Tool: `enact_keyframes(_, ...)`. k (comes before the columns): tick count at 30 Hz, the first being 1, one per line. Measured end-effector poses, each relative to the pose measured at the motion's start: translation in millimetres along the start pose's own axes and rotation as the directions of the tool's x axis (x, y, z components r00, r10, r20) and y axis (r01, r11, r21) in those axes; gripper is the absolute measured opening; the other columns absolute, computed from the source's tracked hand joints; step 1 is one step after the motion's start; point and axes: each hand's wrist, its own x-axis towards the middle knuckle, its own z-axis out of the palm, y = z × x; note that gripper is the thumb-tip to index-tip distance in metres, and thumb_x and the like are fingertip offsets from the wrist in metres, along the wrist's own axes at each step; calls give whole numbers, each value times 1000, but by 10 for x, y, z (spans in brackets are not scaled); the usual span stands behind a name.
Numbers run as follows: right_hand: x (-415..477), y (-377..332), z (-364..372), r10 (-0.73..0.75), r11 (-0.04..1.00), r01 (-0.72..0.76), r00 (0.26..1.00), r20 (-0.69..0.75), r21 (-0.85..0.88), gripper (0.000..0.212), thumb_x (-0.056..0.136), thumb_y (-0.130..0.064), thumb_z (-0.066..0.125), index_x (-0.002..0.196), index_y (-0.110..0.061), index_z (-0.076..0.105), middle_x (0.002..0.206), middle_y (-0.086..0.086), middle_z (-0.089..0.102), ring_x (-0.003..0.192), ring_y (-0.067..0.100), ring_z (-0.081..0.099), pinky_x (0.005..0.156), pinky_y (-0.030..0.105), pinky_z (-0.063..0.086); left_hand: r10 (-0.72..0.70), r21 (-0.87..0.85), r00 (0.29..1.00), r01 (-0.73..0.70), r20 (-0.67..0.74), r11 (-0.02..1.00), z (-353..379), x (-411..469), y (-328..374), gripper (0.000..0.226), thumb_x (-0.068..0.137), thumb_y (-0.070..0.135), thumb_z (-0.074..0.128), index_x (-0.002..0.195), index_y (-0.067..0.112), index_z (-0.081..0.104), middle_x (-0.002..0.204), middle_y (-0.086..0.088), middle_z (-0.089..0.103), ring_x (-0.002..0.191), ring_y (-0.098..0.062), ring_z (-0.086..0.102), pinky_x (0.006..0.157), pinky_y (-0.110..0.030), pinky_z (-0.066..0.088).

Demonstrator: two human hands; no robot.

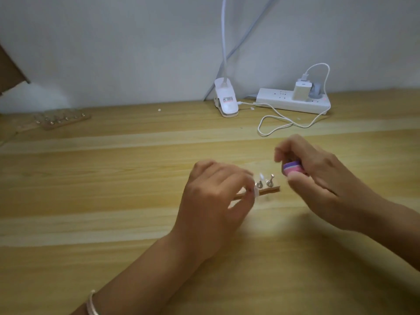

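- Here, the wooden table point(91, 223) carried everything, and your work sat near its middle, well apart from the power strip point(284, 103), the clip lamp point(226, 98) and the white cable point(272, 119) along the wall.
- Your left hand point(213, 201) was curled down over one end of the cardboard strip point(268, 190). Thumb and fingertips pinched it together with a small white tab point(256, 192).
- Your right hand point(318, 176) was closed around the roll of tape point(293, 170), thumb under it and fingers over the top. It held the roll off the table just to the right of the strip, not touching it.
- A second card of studs point(62, 119) lay far off at the left edge, out of play.
- The cardboard strip lay low over the table between your hands, its right end free. Motion blur kept me from telling whether it rested on the wood or was lifted slightly.
- Two metal studs point(270, 181) stood on the strip, just right of your left fingertips.
- The white tab looked like a short piece of tape pressed at the strip's front edge, though it was too small to be sure.
- I judged the step to be taping: one piece going down under your left fingers, the roll ready for more.
- The next move called for a firm press on that tab. Then you needed to bring the roll in close and pull a fresh length, keeping the strip pinned so the studs stayed put.
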Motion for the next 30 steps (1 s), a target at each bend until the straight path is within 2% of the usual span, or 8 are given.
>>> enact_keyframes(4, -262, 34, 21, 4, 996, -4, 1000, -4, 84, 26, 90, -36, 28, 91, -21, 50, 84, -11, 50, 79, 12, 49, 67, 24, 38, -125, -385, 981, 173, 149, 907, -54, -10, 85, 7, 78, 10, 76, 83, 15, 75, 83, 11, 74, 77, -7, 66, 67, -24, 51)
enact_keyframes(8, -370, 75, 43, 30, 998, -29, 999, -16, 54, 30, 95, -34, 31, 99, -18, 57, 101, 0, 58, 104, 24, 58, 86, 28, 45, -230, -569, 934, 350, 274, 744, -56, 1, 111, 13, 79, 5, 78, 85, 16, 79, 85, 7, 74, 82, -15, 69, 62, -28, 53)
enact_keyframes(11, -342, 97, 42, 18, 999, -22, 993, -113, -40, 32, 93, -32, 42, 106, -16, 67, 100, -2, 63, 98, 15, 59, 85, 11, 42, -262, -584, 907, 413, 329, 699, -57, -9, 98, 11, 82, 12, 75, 86, 21, 79, 86, 6, 73, 83, -14, 68, 61, -23, 51)
enact_keyframes(15, -355, 123, 69, -83, 992, 60, 975, -204, -115, 33, 92, -14, 63, 124, -7, 68, 102, 0, 67, 93, 12, 64, 87, 13, 45, -266, -533, 901, 419, 342, 735, -57, -28, 76, 9, 84, 16, 70, 85, 21, 76, 85, 9, 72, 83, -14, 68, 62, -30, 52)
enact_keyframes(20, -420, 42, 118, -61, 997, 70, 973, -225, 30, 33, 90, -16, 70, 122, -16, 60, 107, -15, 71, 107, -5, 64, 90, 1, 40, -303, -466, 916, 395, 261, 792, -68, -44, 60, 8, 83, 14, 70, 85, 17, 77, 81, 11, 72, 75, -7, 68, 57, -15, 48)
enact_keyframes(23, -456, 8, 176, -181, 982, 187, 968, -172, 23, 22, 95, -14, 64, 117, -14, 67, 116, -7, 69, 114, 8, 65, 114, 36, 44, -303, -442, 914, 396, 269, 805, -79, -50, 63, 10, 83, 13, 69, 88, 17, 77, 79, 12, 72, 71, -9, 69, 56, -12, 48)
enact_keyframes(25, -459, 1, 230, -225, 974, 227, 961, -163, -7, 23, 95, -11, 66, 117, -15, 69, 118, 1, 67, 112, 12, 66, 108, 60, 45, -284, -432, 914, 390, 290, 813, -80, -54, 69, 12, 84, 13, 69, 92, 17, 77, 79, 12, 70, 72, -12, 67, 55, -11, 46)
enact_keyframes(30, -454, 84, 256, -226, 974, 225, 954, -198, -26, 25, 89, -2, 71, 113, -10, 74, 110, 3, 70, 103, 15, 69, 107, 61, 45, -276, -442, 908, 398, 314, 804, -64, -56, 70, 12, 86, 13, 67, 92, 15, 77, 78, 7, 67, 73, -13, 63, 53, -10, 44)
